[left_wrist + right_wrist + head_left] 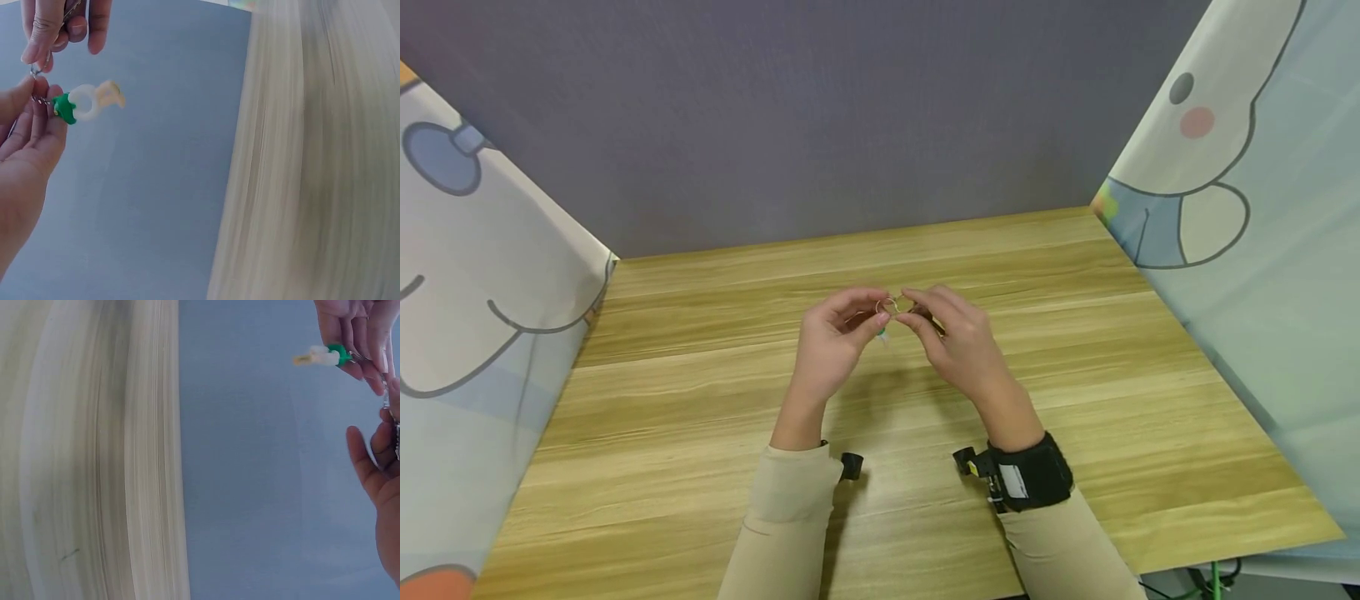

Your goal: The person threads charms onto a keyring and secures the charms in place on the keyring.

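Note:
A keychain charm (64, 108), green at the top with a white middle and a pale yellow end, hangs by a short metal chain (41, 100) from my left hand (827, 342). Thumb and fingers of that hand pinch a thin metal ring (880, 304). Facing it, my right hand (962, 337) pinches a second metal piece at the ring, with a dark slender part (937, 326) partly hidden under the fingers. In the right wrist view a silvery chain-like piece (397, 440) shows in the right palm. Both hands' fingertips nearly meet, above the table.
The wood-grain table (700, 417) spreads beneath both forearms. A grey panel (850, 125) rises behind its far edge. Cartoon-printed curtains stand at the left (535, 275) and right (1285, 333). Cables (1216, 579) hang beyond the near right corner.

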{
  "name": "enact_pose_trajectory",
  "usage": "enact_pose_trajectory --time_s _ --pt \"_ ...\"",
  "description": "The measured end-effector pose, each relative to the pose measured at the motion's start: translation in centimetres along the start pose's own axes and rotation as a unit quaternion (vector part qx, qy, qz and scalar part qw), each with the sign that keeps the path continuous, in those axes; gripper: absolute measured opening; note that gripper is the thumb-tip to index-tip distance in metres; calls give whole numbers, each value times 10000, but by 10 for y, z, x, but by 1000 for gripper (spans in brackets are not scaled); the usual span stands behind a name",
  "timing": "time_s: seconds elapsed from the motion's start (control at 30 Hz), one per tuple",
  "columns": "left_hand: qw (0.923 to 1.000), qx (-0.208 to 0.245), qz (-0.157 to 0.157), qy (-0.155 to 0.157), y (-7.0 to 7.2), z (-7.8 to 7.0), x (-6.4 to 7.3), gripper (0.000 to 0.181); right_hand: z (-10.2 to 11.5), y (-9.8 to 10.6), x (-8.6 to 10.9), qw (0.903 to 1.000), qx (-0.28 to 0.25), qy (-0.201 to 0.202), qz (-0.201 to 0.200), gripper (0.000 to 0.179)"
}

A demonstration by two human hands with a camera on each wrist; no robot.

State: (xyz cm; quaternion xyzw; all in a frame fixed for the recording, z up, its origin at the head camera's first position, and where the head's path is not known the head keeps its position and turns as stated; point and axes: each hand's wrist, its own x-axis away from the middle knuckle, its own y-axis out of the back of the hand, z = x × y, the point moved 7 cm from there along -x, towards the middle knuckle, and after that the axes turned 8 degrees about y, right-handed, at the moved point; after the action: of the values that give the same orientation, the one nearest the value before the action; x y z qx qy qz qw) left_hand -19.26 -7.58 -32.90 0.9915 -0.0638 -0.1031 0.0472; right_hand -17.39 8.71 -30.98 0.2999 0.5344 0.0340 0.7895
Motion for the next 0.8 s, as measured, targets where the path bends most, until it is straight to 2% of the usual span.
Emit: enact_pose_trajectory --time_s 0.1,0.2,0.33,0.5,0.67,0.8 --pt "9976 -654 -66 -199 -1 -4 1 21 -2 -3 2 9994 44 -182 280 25" --pt "9914 -1217 -37 -486 -4 -9 2 21 -3 -4 4 9985 -2 -280 468 18" --pt "9878 -1436 63 -597 -7 -11 3 25 -5 -5 5 9986 -109 -276 449 10" --pt "9906 -1346 51 -237 -6 -6 1 28 -8 -6 6 9984 -261 -313 379 11" --pt "9915 -1298 7 109 -4 1 0 24 -11 -6 9 9959 -536 -673 281 11" --pt "9942 -999 120 382 -5 8 -1 24 -12 -6 10 9935 -689 -903 58 12"
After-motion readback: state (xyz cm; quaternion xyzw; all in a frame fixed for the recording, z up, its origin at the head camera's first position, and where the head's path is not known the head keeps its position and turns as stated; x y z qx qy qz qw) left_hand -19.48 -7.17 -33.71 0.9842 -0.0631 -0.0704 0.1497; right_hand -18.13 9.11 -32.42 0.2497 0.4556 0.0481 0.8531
